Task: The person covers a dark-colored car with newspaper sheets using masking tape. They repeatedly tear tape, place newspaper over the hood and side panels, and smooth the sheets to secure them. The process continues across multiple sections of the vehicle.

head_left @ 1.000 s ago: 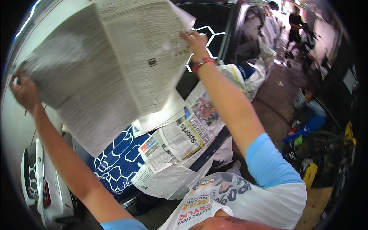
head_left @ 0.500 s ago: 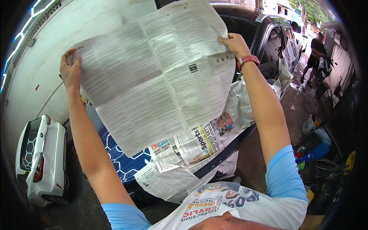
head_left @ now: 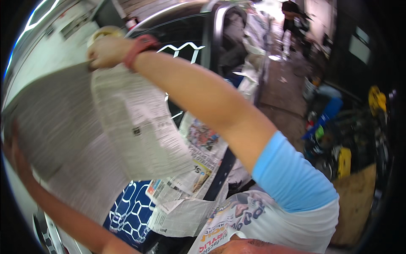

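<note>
A large open newspaper sheet (head_left: 131,122) hangs at the left over the blue car hood (head_left: 132,207), creased down its middle. My right hand (head_left: 108,51), with a red watch on the wrist, reaches across to the left and is closed on the sheet's upper edge. A pale yellow roll of tape (head_left: 105,31) shows just behind that hand; whether they touch, I cannot tell. At the far left rim, my left hand (head_left: 15,148) is smeared by motion, closed at the sheet's other side. Other newspaper sheets (head_left: 177,213) cover the hood's edge beneath.
Beyond stands the dark car's windscreen (head_left: 182,51), with paper along its side. Part of a white car (head_left: 48,235) shows at lower left. On the right lie a blue object (head_left: 325,116), yellow things (head_left: 344,163) and a brown board (head_left: 353,207). A person (head_left: 292,19) stands far back.
Both hands have swung left with the newspaper sheet, the right arm now crossing the view. The sheet has folded along its middle crease. The view has turned to the right.
</note>
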Action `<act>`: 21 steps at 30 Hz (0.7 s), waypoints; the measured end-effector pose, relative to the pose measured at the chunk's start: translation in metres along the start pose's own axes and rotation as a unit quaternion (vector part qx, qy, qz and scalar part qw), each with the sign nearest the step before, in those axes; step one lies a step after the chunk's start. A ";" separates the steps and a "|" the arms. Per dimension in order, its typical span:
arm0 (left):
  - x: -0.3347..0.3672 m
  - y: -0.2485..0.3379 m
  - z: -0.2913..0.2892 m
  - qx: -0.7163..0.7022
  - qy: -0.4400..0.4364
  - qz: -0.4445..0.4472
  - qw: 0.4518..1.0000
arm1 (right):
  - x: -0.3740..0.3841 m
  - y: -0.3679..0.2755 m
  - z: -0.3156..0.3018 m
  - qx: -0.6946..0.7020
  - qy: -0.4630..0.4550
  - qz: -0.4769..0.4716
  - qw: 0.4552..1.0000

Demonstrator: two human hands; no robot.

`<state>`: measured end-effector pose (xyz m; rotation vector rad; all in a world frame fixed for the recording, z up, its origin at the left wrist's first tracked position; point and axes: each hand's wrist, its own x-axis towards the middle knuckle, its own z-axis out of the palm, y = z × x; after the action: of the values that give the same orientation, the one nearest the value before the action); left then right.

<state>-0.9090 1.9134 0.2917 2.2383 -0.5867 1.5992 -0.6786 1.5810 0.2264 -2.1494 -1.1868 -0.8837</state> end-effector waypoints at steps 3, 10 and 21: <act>-0.004 0.022 -0.002 0.171 -0.074 0.058 0.981 | 0.000 -0.045 0.014 0.015 0.087 -0.030 0.996; -0.037 0.057 0.057 0.342 -0.175 0.102 0.918 | -0.021 -0.148 -0.032 -0.146 -0.015 -0.071 0.987; -0.043 0.040 0.062 0.223 -0.141 0.101 0.959 | -0.046 -0.109 -0.043 0.124 0.024 -0.043 0.991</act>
<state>-0.8918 1.8546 0.2321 2.8564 -0.5874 1.6480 -0.8046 1.5784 0.2345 -1.8822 -1.2997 -0.7739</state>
